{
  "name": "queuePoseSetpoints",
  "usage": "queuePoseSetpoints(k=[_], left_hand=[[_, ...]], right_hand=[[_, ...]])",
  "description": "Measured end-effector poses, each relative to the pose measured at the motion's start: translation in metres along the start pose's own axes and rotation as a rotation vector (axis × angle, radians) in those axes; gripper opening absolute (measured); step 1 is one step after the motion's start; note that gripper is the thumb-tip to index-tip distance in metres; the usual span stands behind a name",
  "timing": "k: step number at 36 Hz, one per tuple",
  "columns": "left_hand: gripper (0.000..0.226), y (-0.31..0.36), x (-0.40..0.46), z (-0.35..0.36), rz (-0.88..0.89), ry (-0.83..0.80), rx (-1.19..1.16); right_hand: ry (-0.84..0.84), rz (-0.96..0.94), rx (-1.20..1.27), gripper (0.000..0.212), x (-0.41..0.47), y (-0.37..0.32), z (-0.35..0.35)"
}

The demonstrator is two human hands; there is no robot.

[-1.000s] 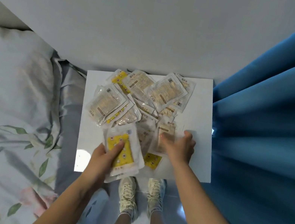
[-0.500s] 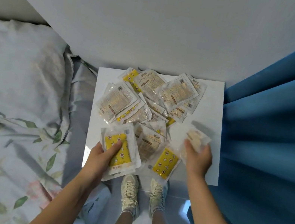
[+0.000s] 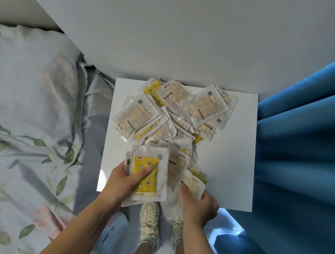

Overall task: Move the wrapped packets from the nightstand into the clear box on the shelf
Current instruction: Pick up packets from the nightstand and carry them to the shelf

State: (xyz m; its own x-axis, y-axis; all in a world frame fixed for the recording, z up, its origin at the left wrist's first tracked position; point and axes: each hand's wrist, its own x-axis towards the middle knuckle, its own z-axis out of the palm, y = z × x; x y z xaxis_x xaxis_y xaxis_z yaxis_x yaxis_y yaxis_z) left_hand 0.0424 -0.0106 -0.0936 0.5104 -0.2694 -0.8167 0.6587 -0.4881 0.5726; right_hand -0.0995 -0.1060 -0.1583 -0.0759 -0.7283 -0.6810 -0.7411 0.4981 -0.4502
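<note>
Several wrapped packets (image 3: 173,114), clear plastic with yellow or beige print, lie heaped on the white nightstand (image 3: 233,152). My left hand (image 3: 123,180) grips a small stack of packets at the near edge, thumb across the top yellow packet (image 3: 148,168). My right hand (image 3: 198,204) holds a pale packet (image 3: 193,182) just right of that stack, fingers curled round its lower end. The clear box and the shelf are out of view.
A bed with floral bedding (image 3: 17,122) lies along the left side of the nightstand. Blue curtains (image 3: 314,152) hang close on the right. A white wall (image 3: 179,28) backs the nightstand. My feet in pale sneakers (image 3: 149,224) stand below its near edge.
My right hand has carried its packet from the right side of the nightstand in and toward me, next to the left hand's stack. The left hand has kept hold of its stack.
</note>
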Motion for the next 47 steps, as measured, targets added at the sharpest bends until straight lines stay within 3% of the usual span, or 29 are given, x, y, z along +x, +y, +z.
queuePoseSetpoints(k=[8,12,18,24,28,30,35,40,47], left_hand=[[0.017,0.000,0.000,-0.002,0.016,0.003,-0.004],[0.017,-0.001,-0.003,-0.005,0.037,-0.002,-0.017],[0.019,0.003,-0.013,-0.016,0.072,0.020,-0.044],[0.026,0.027,-0.051,-0.031,0.077,0.052,-0.082],[0.029,0.058,-0.100,-0.047,0.133,0.057,-0.097],[0.024,0.073,-0.130,-0.056,0.162,0.042,-0.110],[0.047,0.100,-0.204,-0.083,0.230,0.030,-0.198],[0.015,0.116,-0.274,-0.106,0.270,0.027,-0.348],[0.025,0.120,-0.352,-0.122,0.350,0.178,-0.541]], right_hand=[[0.000,-0.037,-0.057,0.050,-0.002,-0.014,0.003],[-0.057,-0.165,-0.082,0.052,-0.002,-0.016,-0.006],[-0.104,-0.179,0.107,0.053,0.000,-0.023,-0.034],[-0.111,-0.111,0.338,0.094,-0.033,-0.058,-0.088],[-0.296,-0.135,0.440,0.040,-0.076,-0.094,-0.128],[-0.345,-0.170,0.468,0.029,-0.106,-0.112,-0.143],[-0.450,-0.373,0.485,0.028,-0.180,-0.161,-0.173],[-0.550,-0.461,0.427,0.044,-0.236,-0.192,-0.197],[-0.767,-0.617,0.248,0.018,-0.304,-0.222,-0.208]])
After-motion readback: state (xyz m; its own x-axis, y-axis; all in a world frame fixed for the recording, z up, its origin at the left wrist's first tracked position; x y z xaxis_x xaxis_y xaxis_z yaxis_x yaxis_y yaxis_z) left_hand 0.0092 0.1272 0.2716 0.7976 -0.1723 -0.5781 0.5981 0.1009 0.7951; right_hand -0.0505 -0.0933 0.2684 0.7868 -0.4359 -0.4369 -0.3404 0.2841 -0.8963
